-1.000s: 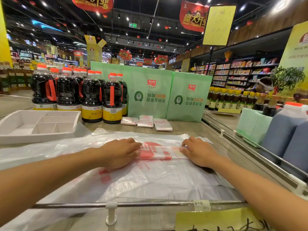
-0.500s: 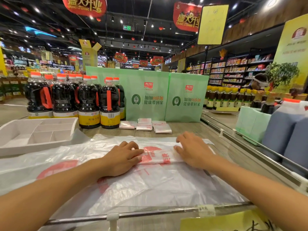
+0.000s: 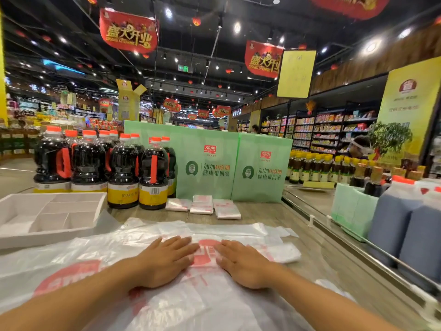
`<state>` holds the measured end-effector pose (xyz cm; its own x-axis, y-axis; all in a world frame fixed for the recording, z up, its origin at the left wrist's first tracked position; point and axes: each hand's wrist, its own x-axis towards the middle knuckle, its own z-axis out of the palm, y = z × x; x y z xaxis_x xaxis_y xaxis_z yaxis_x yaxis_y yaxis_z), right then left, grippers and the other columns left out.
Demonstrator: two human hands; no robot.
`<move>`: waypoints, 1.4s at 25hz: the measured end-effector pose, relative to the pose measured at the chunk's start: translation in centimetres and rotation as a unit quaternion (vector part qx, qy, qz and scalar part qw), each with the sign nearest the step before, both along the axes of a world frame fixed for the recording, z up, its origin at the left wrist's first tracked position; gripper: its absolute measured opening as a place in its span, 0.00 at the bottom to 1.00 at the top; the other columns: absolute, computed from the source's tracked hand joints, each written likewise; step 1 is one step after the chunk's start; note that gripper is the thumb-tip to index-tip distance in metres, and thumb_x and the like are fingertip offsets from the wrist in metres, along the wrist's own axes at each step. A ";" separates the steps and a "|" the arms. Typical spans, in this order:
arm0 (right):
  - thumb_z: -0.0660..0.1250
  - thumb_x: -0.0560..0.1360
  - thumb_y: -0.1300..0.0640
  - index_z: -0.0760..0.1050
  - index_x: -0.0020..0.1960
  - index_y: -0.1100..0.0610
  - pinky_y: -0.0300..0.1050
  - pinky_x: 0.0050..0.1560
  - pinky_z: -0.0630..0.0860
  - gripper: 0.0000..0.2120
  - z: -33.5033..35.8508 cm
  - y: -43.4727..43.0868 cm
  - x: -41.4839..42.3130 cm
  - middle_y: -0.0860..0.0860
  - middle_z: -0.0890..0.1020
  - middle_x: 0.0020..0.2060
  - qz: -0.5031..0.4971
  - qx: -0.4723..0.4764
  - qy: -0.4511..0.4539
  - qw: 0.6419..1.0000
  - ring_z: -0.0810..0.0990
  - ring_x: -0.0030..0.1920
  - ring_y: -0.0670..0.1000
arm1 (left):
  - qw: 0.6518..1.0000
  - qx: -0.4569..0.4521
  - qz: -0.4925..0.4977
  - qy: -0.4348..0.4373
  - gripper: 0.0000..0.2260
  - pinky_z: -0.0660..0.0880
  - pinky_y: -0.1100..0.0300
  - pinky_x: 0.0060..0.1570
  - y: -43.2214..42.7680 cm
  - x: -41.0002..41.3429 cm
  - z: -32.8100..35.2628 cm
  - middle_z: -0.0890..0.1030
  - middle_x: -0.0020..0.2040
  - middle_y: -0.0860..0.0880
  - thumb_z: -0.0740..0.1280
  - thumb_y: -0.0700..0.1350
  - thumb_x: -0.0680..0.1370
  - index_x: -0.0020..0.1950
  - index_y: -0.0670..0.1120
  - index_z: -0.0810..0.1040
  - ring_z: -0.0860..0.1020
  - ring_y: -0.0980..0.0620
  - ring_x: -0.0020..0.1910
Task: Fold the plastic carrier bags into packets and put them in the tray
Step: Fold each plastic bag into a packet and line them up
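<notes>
- Both hands are lying flat on the carrier bag, palms down, fingers straight and together. They're pressing it, not gripping anything.
- The left hand is pressing the left side of the bag's red print, and the right hand is pressing the right side. The fingertips are pointing inward and are close but not touching.
- That carrier bag is see-through white and is lying crumpled on the wooden bench, right in front of the person. A bunched end is sticking out past the right hand.
- Another loose bag with a big round red print is spreading out under the left forearm.
- The white divided tray is sitting at the left of the bench, with its near corner resting on bag plastic.
- Three folded packets are lying side by side further back on the bench, just in front of the green printed boxes and well apart from the tray.
- Soy sauce bottles with orange caps are standing in a cluster behind the tray, just left of the packets.
- Over on the right, big dark jugs are standing past a metal rail.
</notes>
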<state>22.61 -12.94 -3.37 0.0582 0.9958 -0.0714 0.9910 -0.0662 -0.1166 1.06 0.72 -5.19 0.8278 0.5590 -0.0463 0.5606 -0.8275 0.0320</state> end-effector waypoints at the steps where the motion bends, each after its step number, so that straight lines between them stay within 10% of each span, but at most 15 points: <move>1: 0.44 0.86 0.41 0.47 0.84 0.45 0.56 0.80 0.43 0.27 0.3 -0.2 0.4 0.48 0.49 0.83 -0.010 -0.015 -0.003 1.000 0.46 0.82 0.50 | 1.000 -0.007 0.006 0.008 0.24 0.40 0.46 0.78 -0.1 -0.2 0.1 0.43 0.83 0.57 0.42 0.60 0.86 0.82 0.62 0.43 0.43 0.53 0.82; 11: 0.43 0.82 0.33 0.42 0.82 0.41 0.60 0.80 0.40 0.32 -0.1 -0.5 5.1 0.49 0.42 0.83 -0.095 -0.079 -0.024 0.992 0.40 0.82 0.56 | 0.995 -0.044 0.035 0.081 0.43 0.39 0.40 0.78 1.1 -2.9 1.5 0.38 0.82 0.57 0.32 0.76 0.66 0.81 0.64 0.38 0.38 0.48 0.82; 18: 0.39 0.74 0.23 0.42 0.83 0.41 0.58 0.80 0.40 0.42 0.6 -2.7 8.3 0.51 0.42 0.83 -0.139 -0.098 -0.019 0.985 0.40 0.82 0.57 | 0.992 -0.068 0.054 0.094 0.33 0.38 0.45 0.79 1.9 -4.9 1.9 0.35 0.82 0.55 0.37 0.72 0.78 0.81 0.63 0.37 0.37 0.48 0.82; 21: 0.42 0.80 0.28 0.42 0.83 0.43 0.59 0.80 0.40 0.36 0.5 -3.2 9.2 0.51 0.41 0.83 -0.156 -0.093 -0.015 0.983 0.39 0.82 0.56 | 0.991 -0.067 0.036 0.113 0.46 0.38 0.45 0.78 1.8 -5.3 2.5 0.35 0.82 0.56 0.34 0.78 0.63 0.80 0.64 0.36 0.36 0.48 0.82; 27: 0.42 0.82 0.32 0.40 0.83 0.43 0.61 0.78 0.37 0.33 0.3 -3.8 10.1 0.51 0.40 0.83 -0.172 -0.091 -0.026 0.980 0.38 0.82 0.56 | 0.990 -0.081 0.068 0.098 0.39 0.40 0.47 0.79 2.4 -6.5 2.3 0.36 0.82 0.55 0.38 0.76 0.72 0.81 0.63 0.37 0.37 0.47 0.82; 35: 0.40 0.80 0.30 0.38 0.81 0.39 0.64 0.76 0.32 0.33 -0.1 -4.1 10.4 0.47 0.40 0.82 -0.192 -0.099 -0.054 0.975 0.36 0.81 0.59 | 0.989 -0.096 0.078 0.082 0.58 0.40 0.46 0.79 3.0 -8.1 2.3 0.38 0.82 0.58 0.32 0.86 0.52 0.80 0.65 0.38 0.39 0.48 0.82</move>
<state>33.01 -17.07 -3.43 0.4409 0.8670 -0.2324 0.8949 -0.4446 0.0392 -7.06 3.68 -2.94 0.7043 0.6476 -0.2909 0.6922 -0.7174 0.0786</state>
